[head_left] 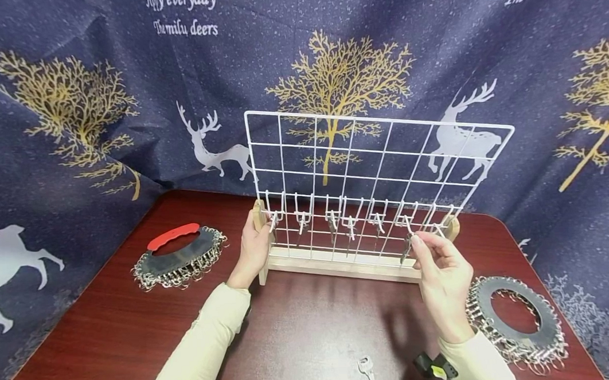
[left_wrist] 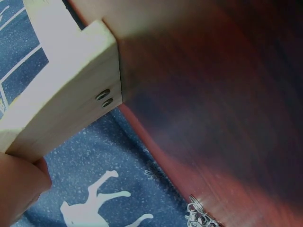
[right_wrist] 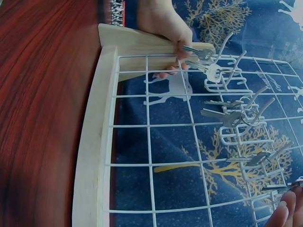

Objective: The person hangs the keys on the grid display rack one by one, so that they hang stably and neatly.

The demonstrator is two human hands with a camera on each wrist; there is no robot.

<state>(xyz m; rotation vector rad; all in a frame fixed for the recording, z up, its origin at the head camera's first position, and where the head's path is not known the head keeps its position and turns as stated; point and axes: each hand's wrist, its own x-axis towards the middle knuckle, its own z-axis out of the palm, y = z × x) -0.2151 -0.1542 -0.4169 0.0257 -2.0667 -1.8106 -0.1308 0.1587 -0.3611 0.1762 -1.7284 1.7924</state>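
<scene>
A white wire grid stands in a pale wooden base, with a row of hooks across its lower part. Small keys hang from several hooks. My left hand grips the wooden end post on the grid's left side. Near the right end of the row, my right hand pinches a key between thumb and fingers, close to a hook. In the right wrist view only its fingertips show, at the lower right corner. Whether this key is on the hook I cannot tell.
On the table's left lies a dark ring-shaped plate with a red cover and many metal rings round its edge. A similar plate lies at the right, beside my right forearm. A wrench rests near the front edge. Patterned blue cloth hangs behind.
</scene>
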